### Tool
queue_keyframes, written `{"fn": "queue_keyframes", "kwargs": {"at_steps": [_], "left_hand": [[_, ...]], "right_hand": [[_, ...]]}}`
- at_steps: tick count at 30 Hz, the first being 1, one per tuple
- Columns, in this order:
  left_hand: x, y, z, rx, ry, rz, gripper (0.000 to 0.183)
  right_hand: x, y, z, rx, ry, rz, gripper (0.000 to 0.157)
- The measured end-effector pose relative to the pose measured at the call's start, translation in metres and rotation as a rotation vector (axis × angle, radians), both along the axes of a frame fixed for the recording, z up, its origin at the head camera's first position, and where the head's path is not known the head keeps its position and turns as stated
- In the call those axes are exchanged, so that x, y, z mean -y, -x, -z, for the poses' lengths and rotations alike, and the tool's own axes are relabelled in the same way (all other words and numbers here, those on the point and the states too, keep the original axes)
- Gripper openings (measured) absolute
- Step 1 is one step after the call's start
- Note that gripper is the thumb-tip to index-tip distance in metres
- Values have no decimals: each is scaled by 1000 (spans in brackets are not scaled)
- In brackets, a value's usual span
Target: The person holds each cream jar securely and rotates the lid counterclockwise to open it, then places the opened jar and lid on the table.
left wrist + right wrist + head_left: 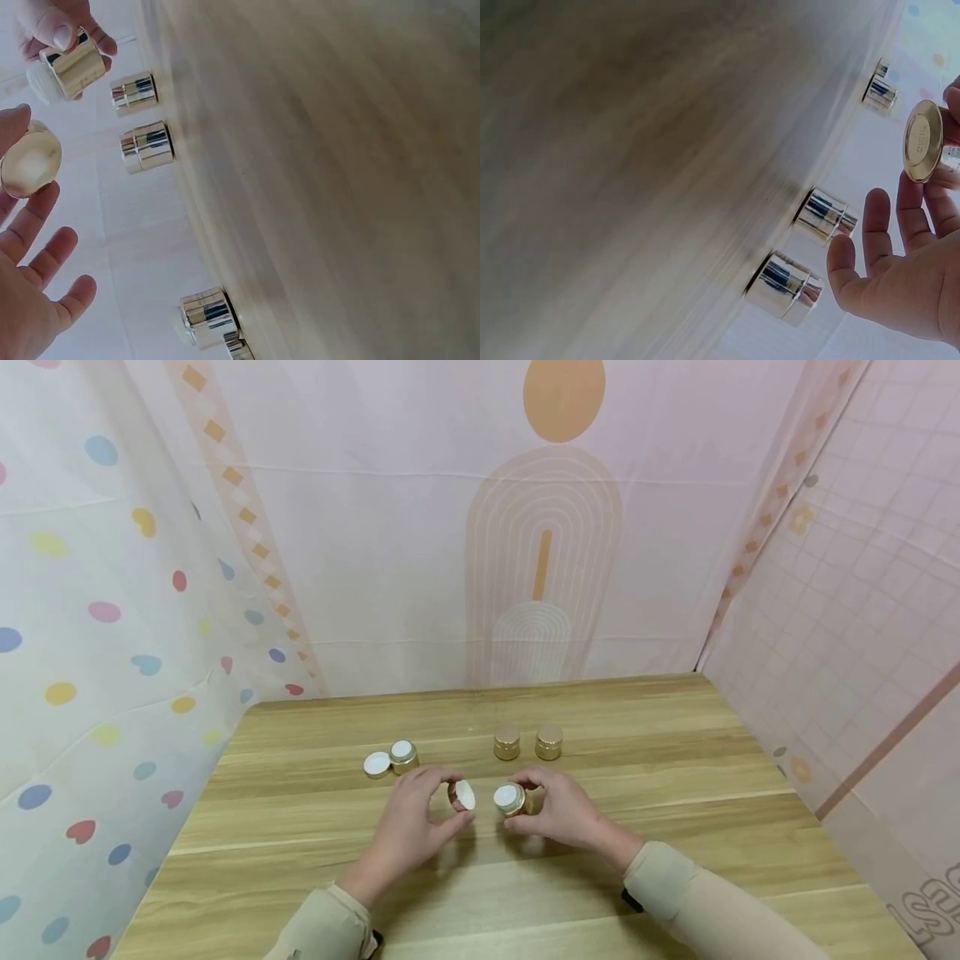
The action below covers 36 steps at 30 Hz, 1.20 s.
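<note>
My left hand (408, 817) pinches a gold lid (464, 795) between thumb and fingertips, its white inner side turned to the right. Across from it, my right hand (564, 811) grips a gold jar (516, 802) with a white inner top, tilted toward the left. A small gap separates lid and jar, both held above the wooden table. The left wrist view shows the lid's shiny gold outer face (34, 166) and spread lower fingers. In the right wrist view, the jar's round base (922, 141) faces the camera, with raised marks on it.
Two capped gold jars (507, 743) (549, 743) stand side by side beyond the right hand. Farther left, an uncapped gold jar (404, 757) with a white top stands beside an upturned lid (377, 765). Patterned cloth (390, 552) hangs behind the wooden table (285, 827) and at both sides.
</note>
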<state>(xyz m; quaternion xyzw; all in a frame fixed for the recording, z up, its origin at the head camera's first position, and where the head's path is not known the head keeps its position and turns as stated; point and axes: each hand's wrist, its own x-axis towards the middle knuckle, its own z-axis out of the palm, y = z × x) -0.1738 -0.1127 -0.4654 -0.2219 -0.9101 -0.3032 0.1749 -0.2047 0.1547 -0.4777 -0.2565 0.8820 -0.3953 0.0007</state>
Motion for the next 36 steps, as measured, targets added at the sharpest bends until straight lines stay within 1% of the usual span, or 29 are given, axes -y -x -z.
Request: {"fn": "queue_keyframes", "kwargs": {"at_steps": [3, 11, 17, 23, 29, 32, 36], "left_hand": [[1, -1, 1, 35, -9, -29, 58], [4, -2, 5, 67, 19, -82, 56], [7, 1, 6, 117, 54, -139, 53], [9, 2, 7, 133, 65, -199, 49], [11, 6, 5, 198, 77, -284, 46], [13, 8, 3, 240, 80, -306, 47], [14, 14, 1, 298, 79, -309, 48]], "right_hand": [[0, 0, -1, 8, 0, 7, 51], [0, 1, -4, 28, 8, 9, 47], [2, 3, -5, 18, -11, 18, 45], [5, 2, -8, 25, -50, 21, 47], [10, 3, -9, 33, -77, 19, 47], [16, 5, -9, 32, -104, 21, 48], [28, 10, -9, 52, -143, 26, 49]]}}
